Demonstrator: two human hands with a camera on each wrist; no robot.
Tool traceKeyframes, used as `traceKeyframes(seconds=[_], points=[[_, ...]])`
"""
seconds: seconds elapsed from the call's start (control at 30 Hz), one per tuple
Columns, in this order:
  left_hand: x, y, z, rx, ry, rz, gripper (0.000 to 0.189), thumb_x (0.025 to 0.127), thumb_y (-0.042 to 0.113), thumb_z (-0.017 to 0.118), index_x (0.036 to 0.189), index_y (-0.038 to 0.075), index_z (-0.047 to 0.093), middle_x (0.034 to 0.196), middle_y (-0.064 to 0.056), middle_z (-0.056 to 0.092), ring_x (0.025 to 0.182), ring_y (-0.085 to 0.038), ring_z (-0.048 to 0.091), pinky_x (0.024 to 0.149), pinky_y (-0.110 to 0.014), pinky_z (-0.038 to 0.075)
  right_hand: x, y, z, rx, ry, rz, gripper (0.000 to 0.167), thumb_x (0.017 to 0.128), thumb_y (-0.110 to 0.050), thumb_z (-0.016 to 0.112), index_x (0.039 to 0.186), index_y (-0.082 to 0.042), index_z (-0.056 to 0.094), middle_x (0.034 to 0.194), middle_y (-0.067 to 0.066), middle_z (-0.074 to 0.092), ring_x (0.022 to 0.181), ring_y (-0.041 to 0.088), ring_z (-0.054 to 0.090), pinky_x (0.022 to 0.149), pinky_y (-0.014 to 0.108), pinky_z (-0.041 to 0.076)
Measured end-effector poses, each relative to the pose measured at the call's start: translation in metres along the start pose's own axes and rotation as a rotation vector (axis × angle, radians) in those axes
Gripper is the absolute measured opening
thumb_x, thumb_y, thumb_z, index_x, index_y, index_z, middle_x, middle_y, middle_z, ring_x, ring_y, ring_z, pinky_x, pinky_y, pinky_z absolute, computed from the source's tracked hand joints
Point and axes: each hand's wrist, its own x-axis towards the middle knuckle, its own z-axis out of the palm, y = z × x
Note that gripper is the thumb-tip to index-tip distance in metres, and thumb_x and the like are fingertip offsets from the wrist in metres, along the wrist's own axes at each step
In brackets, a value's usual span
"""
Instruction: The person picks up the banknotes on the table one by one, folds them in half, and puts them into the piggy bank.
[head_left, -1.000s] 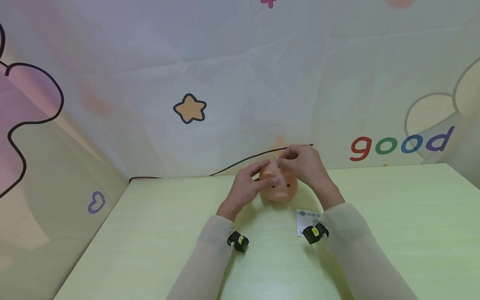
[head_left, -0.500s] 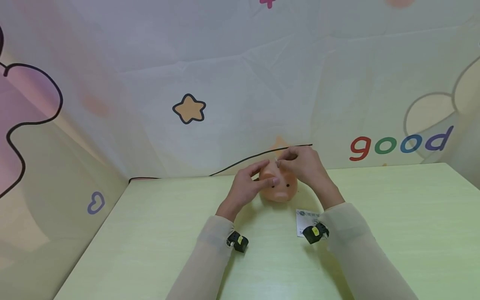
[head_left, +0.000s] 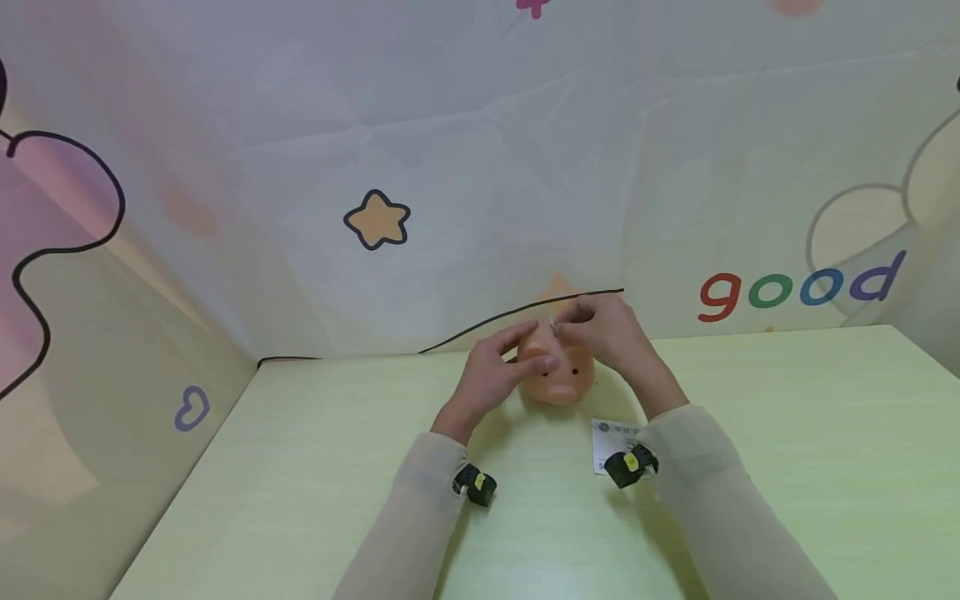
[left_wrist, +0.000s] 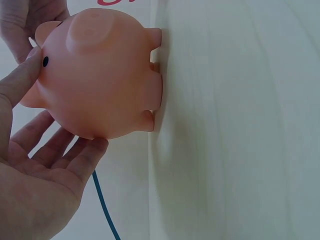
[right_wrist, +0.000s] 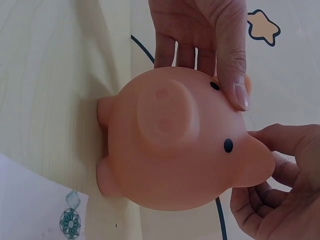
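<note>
An orange-pink piggy bank stands upright on the table, its snout towards me. My left hand holds it from the left side: in the left wrist view the thumb lies by one eye of the piggy bank and the fingers reach round its flank. At the top of its back my right hand pinches a small whitish piece, too small and covered to tell its kind. In the right wrist view, the ear hides the right hand's fingertips.
A printed paper slip, like a banknote, lies on the table under my right wrist. It also shows in the right wrist view with a green emblem. A printed cloth backdrop rises right behind the piggy bank.
My right hand has sunk very slightly towards the top of the piggy bank, with less of the whitish piece showing. The left hand and the piggy bank stay in place.
</note>
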Motion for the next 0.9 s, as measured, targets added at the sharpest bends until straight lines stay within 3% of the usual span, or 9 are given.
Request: traceKeyframes(seconds=[0.9], points=[[-0.0009,0.0015,-0.0004,-0.005,0.003,-0.006,0.065,0.096,0.022,0.084,0.154,0.012,0.057,0.153,-0.005,0.058,0.143,-0.021,0.051,0.116,-0.037,0.046,0.0011,-0.0028,0.0035,-0.026,0.001,0.063,0.015,0.102,-0.012,0.069,0.105,0.002,0.072,0.107,0.017,0.072,0.102,0.034,0.065,0.086,0.044,0.056]])
